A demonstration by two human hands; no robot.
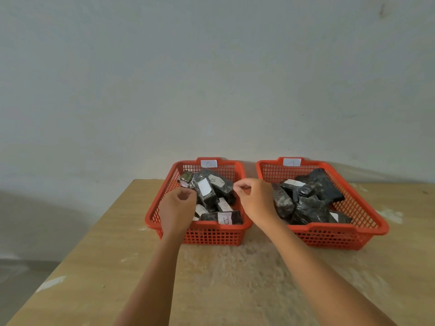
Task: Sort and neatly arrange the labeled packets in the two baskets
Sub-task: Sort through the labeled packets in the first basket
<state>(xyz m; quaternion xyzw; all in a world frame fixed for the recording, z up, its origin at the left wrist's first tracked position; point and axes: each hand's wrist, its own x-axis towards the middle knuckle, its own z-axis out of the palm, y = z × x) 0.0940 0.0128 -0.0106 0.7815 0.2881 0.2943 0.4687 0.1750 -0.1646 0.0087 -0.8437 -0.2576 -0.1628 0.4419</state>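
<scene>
Left hand [178,206] pinches a dark labeled packet [205,192] over basket B [150,220], long axis running far-left to near-right; right hand [255,200], fingers curled together, hovers between basket B and basket A [367,208].

plain pale wall [211,67] behind a scuffed wooden table [235,278], grey floor [18,271] off to the left, soft light.

The left hand [177,208] hides packets beneath it; both forearms leave the bottom edge
</scene>
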